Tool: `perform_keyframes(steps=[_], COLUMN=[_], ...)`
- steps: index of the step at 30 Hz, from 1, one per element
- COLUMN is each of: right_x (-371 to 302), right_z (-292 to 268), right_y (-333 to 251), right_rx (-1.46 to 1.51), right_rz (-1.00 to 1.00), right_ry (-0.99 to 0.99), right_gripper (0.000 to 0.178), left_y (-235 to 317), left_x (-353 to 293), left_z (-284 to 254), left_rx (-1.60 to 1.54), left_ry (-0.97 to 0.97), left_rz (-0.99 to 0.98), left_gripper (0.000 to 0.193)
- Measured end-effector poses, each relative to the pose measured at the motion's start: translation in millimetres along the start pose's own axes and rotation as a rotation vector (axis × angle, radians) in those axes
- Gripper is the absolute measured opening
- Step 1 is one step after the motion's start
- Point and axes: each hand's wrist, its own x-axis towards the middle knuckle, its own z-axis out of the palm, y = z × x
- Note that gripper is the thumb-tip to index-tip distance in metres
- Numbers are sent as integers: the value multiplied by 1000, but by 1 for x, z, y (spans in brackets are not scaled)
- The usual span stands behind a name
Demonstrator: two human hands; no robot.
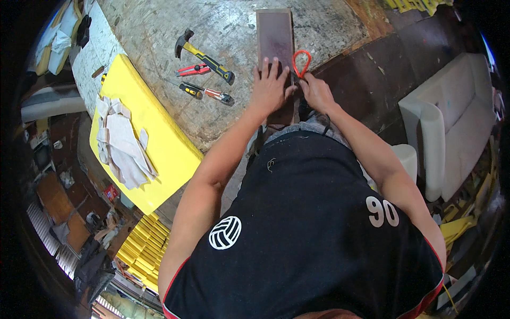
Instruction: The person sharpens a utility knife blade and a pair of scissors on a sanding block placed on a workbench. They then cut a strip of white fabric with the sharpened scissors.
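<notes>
A long rectangular board, with a dull purple-grey face and pale wooden edges, lies on the worn workbench in front of me. My left hand rests on its near part, fingers stretched out and thumb toward the right. Just right of the board, my right hand is closed with its fingertips at the base of an orange-red loop. The loop looks like a tool's handle; the rest is hidden by the hand, so I cannot tell its kind.
Left of the board lie a claw hammer, red-handled pliers, a yellow-black screwdriver and another red-handled tool. Grey cloth pieces sit on a yellow foam sheet. A light grey sofa stands at the right.
</notes>
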Motion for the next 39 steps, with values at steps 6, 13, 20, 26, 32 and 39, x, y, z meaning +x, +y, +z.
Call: perform_keyframes(steps=[6,13,20,26,32,39], right_x=[-17,-9,-14,-18,-29,-27], right_z=[2,0,4,3,9,10], right_y=[-3,-3,-10,-8,-5,-3], right_rx=[-1,22,29,43,-9,15], right_rz=[19,-32,-14,-28,-44,-17], right_ry=[-19,-36,-21,-41,-40,-47], right_gripper=[21,23,21,20,20,22], left_y=[11,1,4,-2,9,1], left_x=[-14,-4,-12,-6,-23,-14], left_z=[7,0,3,-3,1,-4], left_rx=[-7,-18,17,15,10,13], left_ry=[-7,-4,-38,-77,-129,-68], left_rz=[-37,-12,-53,19,-38,35], left_gripper=[65,62,59,66,69,59])
